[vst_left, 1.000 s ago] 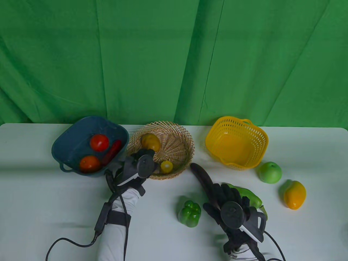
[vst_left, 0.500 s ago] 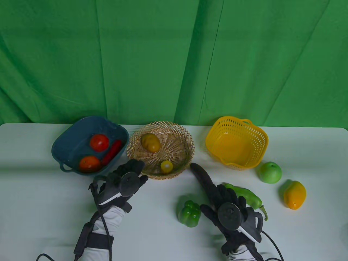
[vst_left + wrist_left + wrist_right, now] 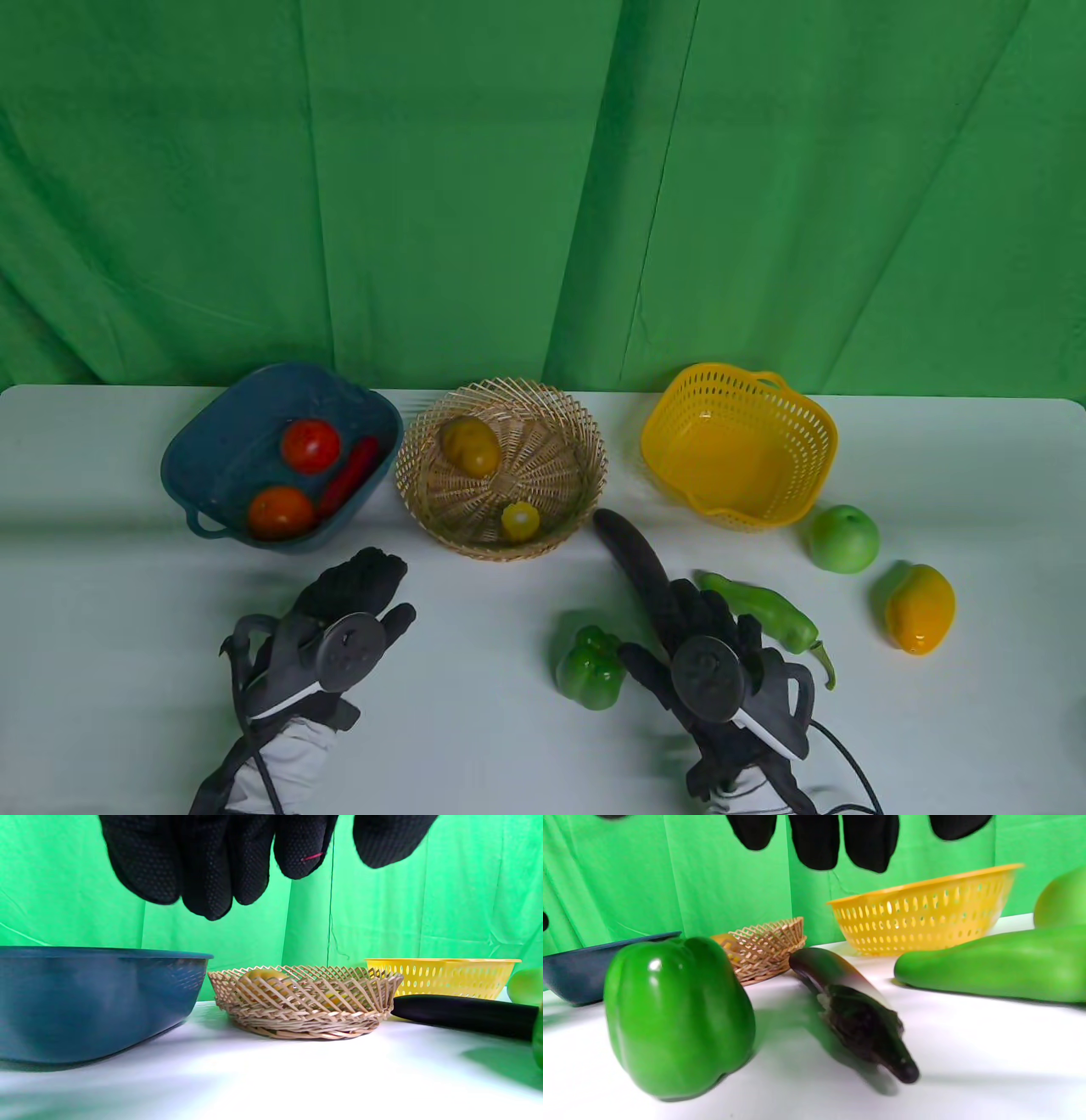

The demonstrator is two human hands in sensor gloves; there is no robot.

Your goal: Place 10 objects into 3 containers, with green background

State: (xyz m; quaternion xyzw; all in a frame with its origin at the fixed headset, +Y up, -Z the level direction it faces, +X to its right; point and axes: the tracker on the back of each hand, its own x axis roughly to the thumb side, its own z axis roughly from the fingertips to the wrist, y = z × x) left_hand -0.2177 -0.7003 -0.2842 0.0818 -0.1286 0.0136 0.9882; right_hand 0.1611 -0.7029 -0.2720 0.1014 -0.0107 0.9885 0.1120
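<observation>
— On the white table (image 3: 102,594), where do the hands sit?
— Left hand (image 3: 344,615) hangs over bare tabletop in front of the blue basket (image 3: 204,441), fingers (image 3: 203,866) loosely extended, gripping nothing. Right hand (image 3: 708,649) hovers above the eggplant (image 3: 632,560), between the green bell pepper (image 3: 592,668) and the long green pepper (image 3: 764,607); its fingers (image 3: 869,840) hang apart, clear of the eggplant.
— And the containers?
— Blue basket: two tomatoes (image 3: 310,444) and a red chili (image 3: 349,475). Wicker basket (image 3: 577,458): a potato (image 3: 469,445) and a small yellow pepper (image 3: 520,519). Beside the yellow basket (image 3: 797,424) lie a green apple (image 3: 842,538) and a mango (image 3: 920,608).
</observation>
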